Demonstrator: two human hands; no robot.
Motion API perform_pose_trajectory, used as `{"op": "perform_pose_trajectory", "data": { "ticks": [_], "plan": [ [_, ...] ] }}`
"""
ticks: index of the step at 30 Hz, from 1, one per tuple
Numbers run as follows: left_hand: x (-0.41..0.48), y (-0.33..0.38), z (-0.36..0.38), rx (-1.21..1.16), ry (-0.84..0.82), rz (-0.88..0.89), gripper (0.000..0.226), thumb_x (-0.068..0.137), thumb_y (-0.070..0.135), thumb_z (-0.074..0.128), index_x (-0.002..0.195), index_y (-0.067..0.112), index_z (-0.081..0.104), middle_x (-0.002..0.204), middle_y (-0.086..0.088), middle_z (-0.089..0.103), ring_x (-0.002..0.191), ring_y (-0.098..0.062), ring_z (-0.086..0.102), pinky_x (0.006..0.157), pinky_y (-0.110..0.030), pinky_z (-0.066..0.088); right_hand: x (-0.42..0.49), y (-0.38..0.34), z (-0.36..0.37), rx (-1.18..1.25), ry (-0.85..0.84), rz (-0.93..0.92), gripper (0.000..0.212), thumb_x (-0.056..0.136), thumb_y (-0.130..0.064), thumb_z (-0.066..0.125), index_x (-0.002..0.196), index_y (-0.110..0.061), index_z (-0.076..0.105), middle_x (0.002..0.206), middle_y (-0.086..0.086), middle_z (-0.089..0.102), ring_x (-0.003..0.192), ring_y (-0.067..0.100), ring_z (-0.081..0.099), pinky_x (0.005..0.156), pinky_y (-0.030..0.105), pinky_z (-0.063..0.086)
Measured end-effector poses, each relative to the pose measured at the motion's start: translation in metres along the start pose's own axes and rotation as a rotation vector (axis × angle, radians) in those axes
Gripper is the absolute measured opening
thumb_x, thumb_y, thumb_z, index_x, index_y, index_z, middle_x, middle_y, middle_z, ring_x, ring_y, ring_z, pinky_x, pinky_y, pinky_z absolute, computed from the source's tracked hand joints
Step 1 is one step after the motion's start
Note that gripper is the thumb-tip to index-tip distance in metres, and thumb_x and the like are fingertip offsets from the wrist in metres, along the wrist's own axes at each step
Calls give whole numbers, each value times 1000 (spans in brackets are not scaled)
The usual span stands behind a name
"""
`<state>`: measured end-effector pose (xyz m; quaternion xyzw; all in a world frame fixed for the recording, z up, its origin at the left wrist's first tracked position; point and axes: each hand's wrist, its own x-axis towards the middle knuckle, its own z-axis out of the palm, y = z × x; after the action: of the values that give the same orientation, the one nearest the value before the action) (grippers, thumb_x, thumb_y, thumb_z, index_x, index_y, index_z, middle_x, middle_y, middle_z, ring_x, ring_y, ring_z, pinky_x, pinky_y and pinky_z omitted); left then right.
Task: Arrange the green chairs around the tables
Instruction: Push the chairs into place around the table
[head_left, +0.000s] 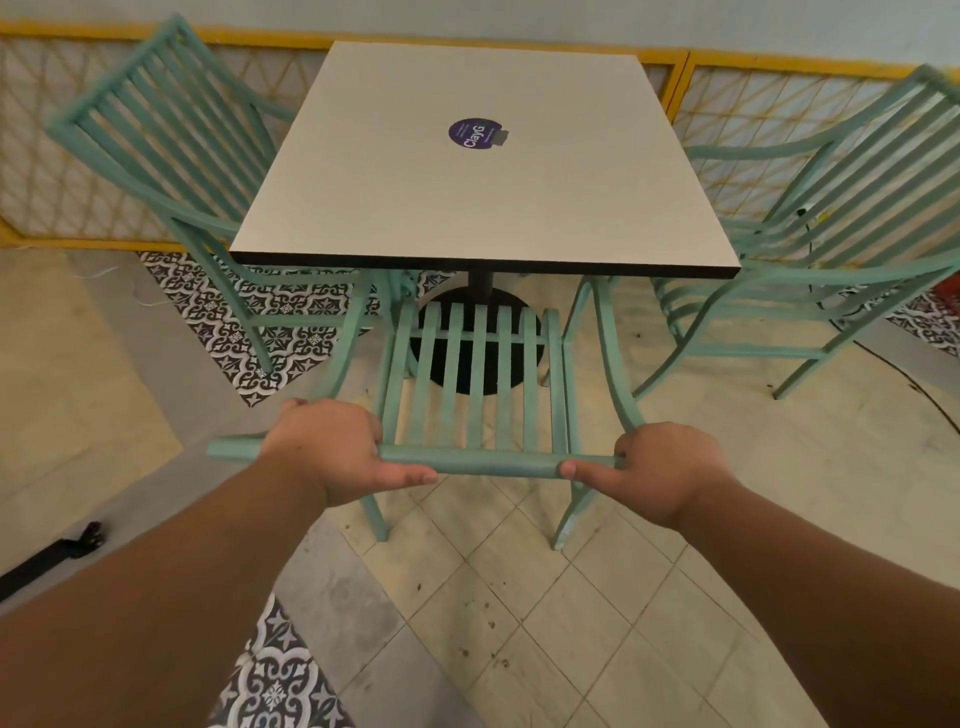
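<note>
Mint-green slatted chair, top rail wrapped by fingers of both hands.

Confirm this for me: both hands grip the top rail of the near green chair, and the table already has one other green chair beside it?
Not quite. The head view shows two other chairs beside the table: left chair and right chair. Left hand and right hand do grip the near chair.

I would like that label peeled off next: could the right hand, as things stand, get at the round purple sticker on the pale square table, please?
Probably not: the right hand grips the green slatted chair, which stands between it and the sticker.
</note>
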<state>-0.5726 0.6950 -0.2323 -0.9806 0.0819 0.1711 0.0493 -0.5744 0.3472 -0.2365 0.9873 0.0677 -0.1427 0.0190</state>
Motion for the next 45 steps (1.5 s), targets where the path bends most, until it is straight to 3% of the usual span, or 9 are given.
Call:
{"op": "perform_pose_trajectory", "data": {
  "ticks": [11, 17, 24, 26, 28, 29, 31, 38, 45],
  "plan": [
    [22, -1, -6, -22, 63, -12, 104, 41, 114, 9, 57, 27, 62, 51, 10, 58, 58, -11, 55, 63, -36, 34, 30, 6, -9, -51, 27, -37, 110, 48, -111, 2, 55, -21, 64, 52, -5, 59, 50, 14, 59, 46, 30, 51],
    [29, -3, -8, -13, 43, -30, 105, 41, 114, 9, 60, 27, 63, 54, 10, 60, 61, -11, 57, 69, -38, 38, 37, 6, -12, -68, 11, -37, 112, 49, -111, 0, 57, -21, 66, 53, -4, 60, 51, 14, 60, 50, 33, 55],
    [33, 0, -14, 36, 23, -74, 109, 38, 114, 2, 66, 31, 66, 60, 11, 63, 69, -12, 56, 76, -42, 37, 42, 7, -10, -70, 37, -32, 108, 50, -110, -1, 60, -25, 65, 55, -6, 61, 53, 13, 60, 45, 27, 41],
    [30, 1, -18, 36, -17, -98, 114, 38, 114, 1, 88, 39, 71, 80, 12, 68, 88, -14, 56, 85, -46, 36, 41, 7, -11, -33, 33, -23, 107, 51, -110, 1, 70, -27, 65, 65, -5, 64, 66, 15, 62, 53, 32, 46],
    [22, 2, -22, 56, -27, -114, 124, 41, 112, 2, 129, 46, 59, 119, 10, 66, 116, -19, 51, 99, -54, 32, 36, 4, -15, -55, 5, -1, 113, 52, -109, 0, 96, -29, 67, 95, -1, 68, 101, 26, 61, 84, 48, 50],
    [17, 4, -25, 61, 2, -120, 131, 42, 112, 1, 143, 43, 47, 135, 9, 59, 126, -20, 47, 105, -57, 30, 34, 0, -18, -79, -8, 27, 121, 53, -108, -1, 116, -29, 64, 116, 4, 65, 120, 33, 53, 102, 58, 38],
    [0, 12, -30, 30, 80, -113, 139, 42, 112, 1, 156, 37, 27, 155, 8, 43, 139, -21, 40, 113, -59, 27, 21, -7, -26, -88, -4, 99, 132, 52, -105, -4, 142, -25, 49, 142, 11, 53, 138, 37, 37, 116, 62, 19],
    [-59, 18, -115, -97, 267, -49, 129, 53, 109, 13, 161, 38, 7, 170, 6, 12, 155, -24, 16, 122, -54, 21, -49, -10, -88, 23, 166, 28, 107, 75, -91, 18, 156, -23, 31, 156, 6, 42, 145, 30, 33, 120, 52, 23],
    [-127, 26, -234, -117, 493, 23, 117, 63, 104, 22, 160, 41, 9, 170, 5, 14, 155, -24, 16, 122, -54, 23, -124, -14, -219, 69, 393, 24, 97, 81, -83, 30, 158, -24, 26, 159, 6, 38, 149, 32, 27, 123, 54, 17]
  ]
}}
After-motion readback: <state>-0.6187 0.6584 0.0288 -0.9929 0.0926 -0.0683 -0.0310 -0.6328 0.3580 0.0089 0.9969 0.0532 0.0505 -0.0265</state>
